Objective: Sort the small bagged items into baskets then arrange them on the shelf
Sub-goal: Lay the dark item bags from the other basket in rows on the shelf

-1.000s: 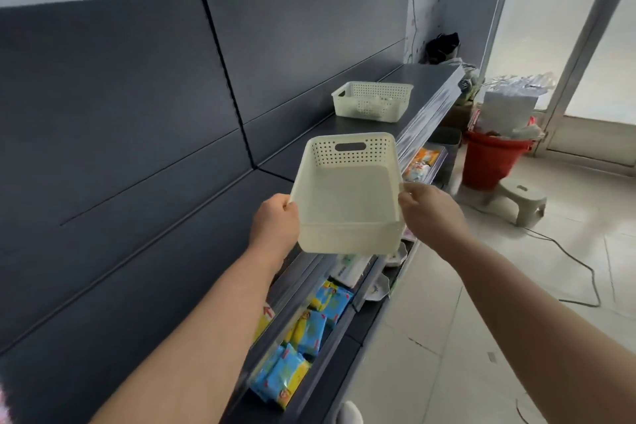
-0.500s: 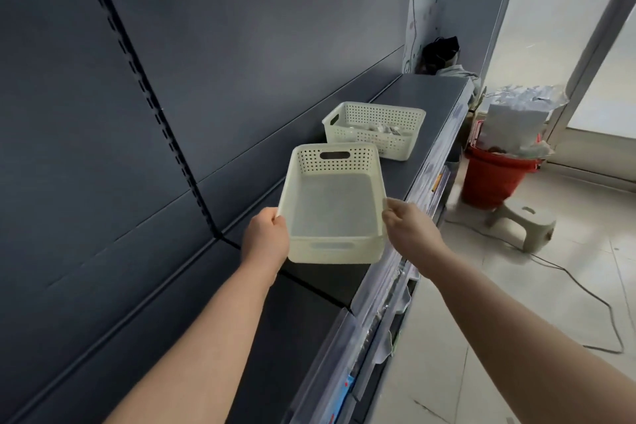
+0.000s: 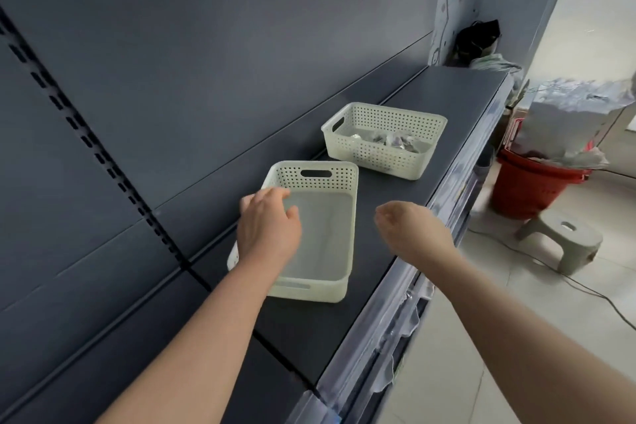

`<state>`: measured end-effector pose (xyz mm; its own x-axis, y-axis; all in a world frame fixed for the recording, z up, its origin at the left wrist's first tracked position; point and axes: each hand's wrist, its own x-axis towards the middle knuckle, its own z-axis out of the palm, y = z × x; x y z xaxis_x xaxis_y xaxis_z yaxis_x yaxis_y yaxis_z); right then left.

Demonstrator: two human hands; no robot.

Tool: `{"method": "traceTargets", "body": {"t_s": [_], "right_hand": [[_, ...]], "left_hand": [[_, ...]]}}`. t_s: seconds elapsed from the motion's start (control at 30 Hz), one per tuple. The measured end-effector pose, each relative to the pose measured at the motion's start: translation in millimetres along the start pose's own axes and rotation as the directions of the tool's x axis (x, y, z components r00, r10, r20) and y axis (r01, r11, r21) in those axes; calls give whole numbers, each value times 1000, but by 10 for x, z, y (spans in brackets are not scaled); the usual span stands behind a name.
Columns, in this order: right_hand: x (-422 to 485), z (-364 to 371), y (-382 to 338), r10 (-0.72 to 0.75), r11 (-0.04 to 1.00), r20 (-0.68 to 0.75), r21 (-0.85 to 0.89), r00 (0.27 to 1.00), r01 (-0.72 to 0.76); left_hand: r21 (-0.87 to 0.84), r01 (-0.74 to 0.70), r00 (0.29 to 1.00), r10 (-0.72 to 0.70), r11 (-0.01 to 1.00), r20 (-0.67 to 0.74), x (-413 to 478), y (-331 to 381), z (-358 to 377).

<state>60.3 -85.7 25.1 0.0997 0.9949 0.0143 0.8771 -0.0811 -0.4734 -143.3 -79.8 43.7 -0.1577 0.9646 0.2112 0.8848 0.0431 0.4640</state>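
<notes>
An empty cream perforated basket [image 3: 321, 234] stands on the dark top shelf [image 3: 457, 107]. My left hand [image 3: 268, 227] holds its left wall, with the thumb inside and the fingers over the rim. My right hand [image 3: 413, 231] hovers to the right of the basket, apart from it, with loosely curled fingers that hold nothing. Just behind on the same shelf sits a second cream basket [image 3: 378, 157] that holds several small clear bagged items [image 3: 389, 141].
The dark back panel with its slotted upright [image 3: 86, 138] rises behind the shelf. A black bag [image 3: 476, 41] sits at the shelf's far end. On the floor to the right are a red bucket [image 3: 526, 189], a grey stool [image 3: 564, 237] and a cable [image 3: 585, 289].
The empty basket has come down from mid-air onto the shelf. My right hand has let go of it and drawn back to the right; my left hand stays on its left wall.
</notes>
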Motion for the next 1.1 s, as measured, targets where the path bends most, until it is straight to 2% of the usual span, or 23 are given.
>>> {"method": "traceTargets", "body": {"t_s": [0.1, 0.2, 0.3, 0.4, 0.53, 0.7, 0.97, 1.1], "right_hand": [[285, -143, 246, -63, 990, -27, -132, 998, 58], [623, -432, 701, -131, 975, -36, -187, 991, 122], [951, -676, 1089, -143, 978, -92, -165, 985, 126], [1249, -801, 1345, -170, 972, -101, -183, 980, 150], [1639, -828, 1511, -205, 972, -107, -137, 973, 190], [2182, -842, 1497, -252, 962, -55, -117, 966, 245], [2889, -750, 1301, -261, 953, 16, -158, 965, 260], [3140, -665, 1313, -181, 971, 102, -139, 978, 194]], "left_hand": [[48, -69, 997, 66, 996, 50, 154, 389, 217], [-42, -41, 994, 45, 998, 103, 332, 1013, 625], [-198, 73, 978, -31, 977, 207, 547, 1523, 938], [-238, 219, 949, -150, 946, 277, 757, 1788, 1224], [-219, 364, 907, -291, 905, 303, 1007, 1914, 1453], [-279, 436, 886, -353, 856, 302, 1406, 1906, 1627], [-383, 458, 876, -334, 802, 348, 1844, 1701, 1802], [-373, 479, 867, -363, 795, 341, 1909, 1646, 1861]]}}
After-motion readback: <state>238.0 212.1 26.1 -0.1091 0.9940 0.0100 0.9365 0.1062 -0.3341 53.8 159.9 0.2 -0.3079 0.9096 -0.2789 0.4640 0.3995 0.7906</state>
